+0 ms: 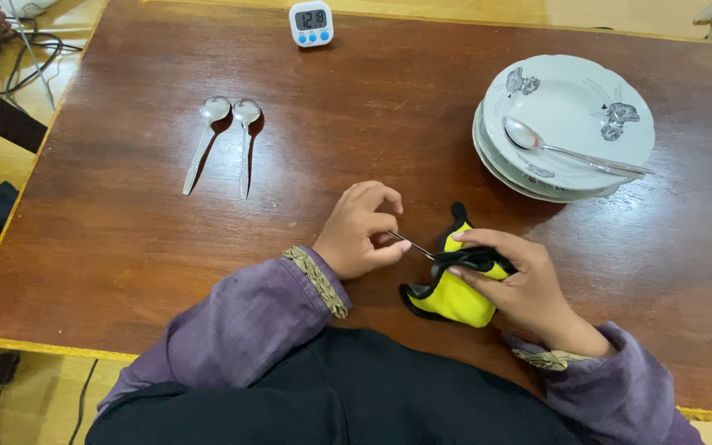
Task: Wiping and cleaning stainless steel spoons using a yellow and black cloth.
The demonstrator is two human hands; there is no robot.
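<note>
Seen from the head view, the left hand [364, 231] pinches the thin handle of a spoon [412, 246], fingers curled tight about it. Its bowl end is hidden inside a yellow cloth [453, 297] with black trim. The right hand [514, 284] grips that cloth, thumb and fingers folded over its upper edge, so both hands are closed on what they hold. Cloth and spoon sit just above the table [125, 231], near its front edge and close to the body. Purple sleeves [241, 325] cover both forearms.

At left, well apart from the hands, two spoons [226, 142] lie side by side, bowls away from the person. At right, a stack of white plates [570, 124] with grey flower prints bears one more spoon [570, 151] across the top plate. A small white timer [311, 22] stands at the far edge.

To wipe well, the judgement is this: keep the handle steady in the left hand, wrap the cloth fully round the bowl, and turn the cloth rather than the spoon, so that no face is missed.
</note>
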